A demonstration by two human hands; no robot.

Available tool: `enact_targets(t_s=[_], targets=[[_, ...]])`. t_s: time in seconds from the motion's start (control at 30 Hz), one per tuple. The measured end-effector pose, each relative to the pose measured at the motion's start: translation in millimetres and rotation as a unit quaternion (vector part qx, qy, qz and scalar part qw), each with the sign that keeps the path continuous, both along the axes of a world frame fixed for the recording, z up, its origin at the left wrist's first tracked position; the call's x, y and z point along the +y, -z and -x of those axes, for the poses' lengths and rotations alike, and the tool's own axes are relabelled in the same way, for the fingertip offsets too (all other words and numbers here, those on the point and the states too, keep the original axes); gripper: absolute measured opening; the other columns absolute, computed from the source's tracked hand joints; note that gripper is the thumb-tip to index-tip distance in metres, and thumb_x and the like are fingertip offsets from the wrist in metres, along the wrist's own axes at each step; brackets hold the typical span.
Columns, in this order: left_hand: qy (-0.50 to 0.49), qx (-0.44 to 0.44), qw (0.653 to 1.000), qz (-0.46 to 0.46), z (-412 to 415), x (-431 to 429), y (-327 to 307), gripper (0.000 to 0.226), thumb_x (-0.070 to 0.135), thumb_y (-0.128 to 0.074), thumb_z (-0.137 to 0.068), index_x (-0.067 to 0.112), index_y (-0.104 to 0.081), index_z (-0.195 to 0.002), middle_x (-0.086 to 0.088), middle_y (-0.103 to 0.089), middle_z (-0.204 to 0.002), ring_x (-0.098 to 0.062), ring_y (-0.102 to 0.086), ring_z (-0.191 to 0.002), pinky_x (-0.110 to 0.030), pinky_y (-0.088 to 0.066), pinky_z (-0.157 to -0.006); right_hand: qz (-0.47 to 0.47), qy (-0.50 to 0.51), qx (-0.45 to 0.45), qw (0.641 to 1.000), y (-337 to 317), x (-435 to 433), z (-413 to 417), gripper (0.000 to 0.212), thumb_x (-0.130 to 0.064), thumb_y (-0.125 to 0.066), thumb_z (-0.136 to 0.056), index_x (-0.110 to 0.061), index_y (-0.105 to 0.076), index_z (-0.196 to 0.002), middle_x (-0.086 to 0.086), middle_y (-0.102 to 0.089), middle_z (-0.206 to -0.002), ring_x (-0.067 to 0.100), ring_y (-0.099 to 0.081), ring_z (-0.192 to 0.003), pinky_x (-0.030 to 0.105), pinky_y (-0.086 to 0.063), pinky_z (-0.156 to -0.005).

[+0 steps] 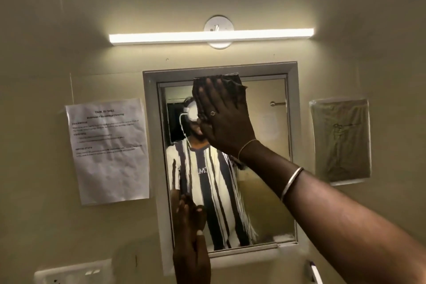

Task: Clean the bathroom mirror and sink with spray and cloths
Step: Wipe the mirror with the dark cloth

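A framed mirror hangs on the beige wall straight ahead. My right hand lies flat against the upper glass and presses a dark cloth onto it; the cloth's top edge reaches the frame's upper rim. A ring and bracelets show on that hand and arm. My left hand rests with fingers spread on the mirror's lower left corner and holds nothing. The glass reflects a person in a striped shirt. No spray bottle or sink is in view.
A lit tube light is mounted above the mirror. A printed sheet is taped to the left, a plastic sleeve to the right. A white switch plate sits at lower left.
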State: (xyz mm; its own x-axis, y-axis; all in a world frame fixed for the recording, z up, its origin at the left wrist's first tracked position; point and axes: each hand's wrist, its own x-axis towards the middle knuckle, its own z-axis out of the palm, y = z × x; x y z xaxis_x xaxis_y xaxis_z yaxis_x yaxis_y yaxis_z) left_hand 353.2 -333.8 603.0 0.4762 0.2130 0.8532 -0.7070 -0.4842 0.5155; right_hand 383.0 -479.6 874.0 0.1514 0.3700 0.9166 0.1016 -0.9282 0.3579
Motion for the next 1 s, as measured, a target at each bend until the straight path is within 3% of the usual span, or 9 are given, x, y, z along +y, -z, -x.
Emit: enact_targets(t_s=[0.1,0.17,0.27,0.4,0.5,0.6,0.7,0.8,1.0], targets=[[0.030,-0.025,0.999,0.025,10.8,-6.8,-24.8,0.065,0.019,-0.050,-0.105,0.055,-0.026,-0.153,0.037,-0.034,-0.154,0.014,-0.039,-0.138,-0.009,-0.035,-0.111,-0.016,0.018,0.010,1.000,0.1,-30.2,-2.8,0.073,-0.056,-0.028,-0.103,-0.017,-0.012,-0.163,0.012,-0.004,-0.171,0.032,0.001,-0.158,0.061,-0.003,-0.125],[0.027,-0.011,0.999,0.044,11.3,-10.1,-32.7,0.075,0.002,-0.057,-0.100,0.047,-0.031,-0.154,0.025,-0.033,-0.161,-0.002,-0.033,-0.149,-0.032,-0.035,-0.121,-0.045,0.028,0.006,0.999,3.7,-54.1,-5.3,0.076,-0.058,-0.033,-0.102,-0.017,-0.012,-0.163,0.012,-0.003,-0.171,0.032,0.002,-0.158,0.063,-0.003,-0.124],[0.019,-0.037,0.999,0.008,5.7,-17.4,-34.7,0.059,0.015,-0.046,-0.100,0.021,-0.034,-0.158,0.002,-0.028,-0.166,-0.027,-0.030,-0.153,-0.061,-0.036,-0.117,-0.081,0.029,-0.016,0.996,6.9,-88.2,-4.9,0.077,-0.052,-0.044,-0.100,-0.016,-0.016,-0.163,0.013,-0.008,-0.171,0.034,-0.003,-0.158,0.067,-0.008,-0.121],[0.030,-0.050,0.998,0.012,7.7,-28.1,-49.4,0.058,0.020,-0.043,-0.099,0.015,-0.036,-0.157,0.017,-0.026,-0.164,-0.022,-0.036,-0.150,-0.058,-0.039,-0.115,-0.087,0.018,-0.025,0.996,5.8,-99.4,-4.4,0.075,-0.049,-0.045,-0.100,-0.017,-0.019,-0.162,0.013,-0.011,-0.170,0.036,-0.006,-0.157,0.069,-0.012,-0.118],[0.050,-0.059,0.997,0.023,9.9,-32.2,-53.1,0.058,0.020,-0.044,-0.099,0.014,-0.036,-0.156,0.030,-0.026,-0.161,-0.002,-0.034,-0.149,-0.045,-0.036,-0.117,-0.122,0.022,-0.025,0.992,8.3,-90.7,-4.5,0.075,-0.052,-0.042,-0.100,-0.017,-0.020,-0.162,0.013,-0.010,-0.170,0.037,-0.005,-0.157,0.069,-0.011,-0.119],[0.081,-0.052,0.995,0.041,8.0,-31.3,-52.2,0.059,0.018,-0.044,-0.100,0.019,-0.034,-0.158,0.020,-0.034,-0.161,-0.011,-0.039,-0.147,-0.051,-0.043,-0.114,-0.117,0.001,-0.015,0.993,16.8,-70.0,-2.0,0.075,-0.053,-0.043,-0.100,-0.017,-0.019,-0.162,0.013,-0.009,-0.170,0.037,-0.005,-0.157,0.068,-0.010,-0.119],[0.078,-0.070,0.994,0.043,9.6,-33.6,-53.8,0.058,0.010,-0.044,-0.098,0.012,-0.037,-0.156,0.008,-0.037,-0.160,-0.016,-0.043,-0.146,-0.042,-0.044,-0.113,-0.010,-0.050,0.000,0.999,43.1,-39.6,-1.0,0.069,-0.050,-0.044,-0.101,-0.019,-0.026,-0.160,0.013,-0.016,-0.169,0.038,-0.008,-0.157,0.070,-0.012,-0.118],[0.080,-0.045,0.994,0.060,14.2,-42.8,-56.8,0.057,0.016,-0.044,-0.100,0.013,-0.037,-0.156,0.009,-0.037,-0.157,-0.018,-0.046,-0.143,-0.051,-0.047,-0.111,0.056,-0.069,0.018,0.996,72.4,-24.3,0.1,0.065,-0.044,-0.045,-0.101,-0.019,-0.028,-0.159,0.012,-0.019,-0.168,0.037,-0.009,-0.157,0.070,-0.013,-0.118],[0.114,-0.040,0.991,0.054,15.3,-37.5,-48.3,0.060,0.012,-0.042,-0.099,0.014,-0.033,-0.158,0.007,-0.034,-0.162,-0.019,-0.039,-0.149,-0.057,-0.040,-0.115,-0.065,-0.018,0.026,0.997,95.3,-78.0,3.4,0.075,-0.045,-0.052,-0.100,-0.018,-0.019,-0.161,0.014,-0.010,-0.170,0.038,-0.007,-0.157,0.067,-0.007,-0.122]])
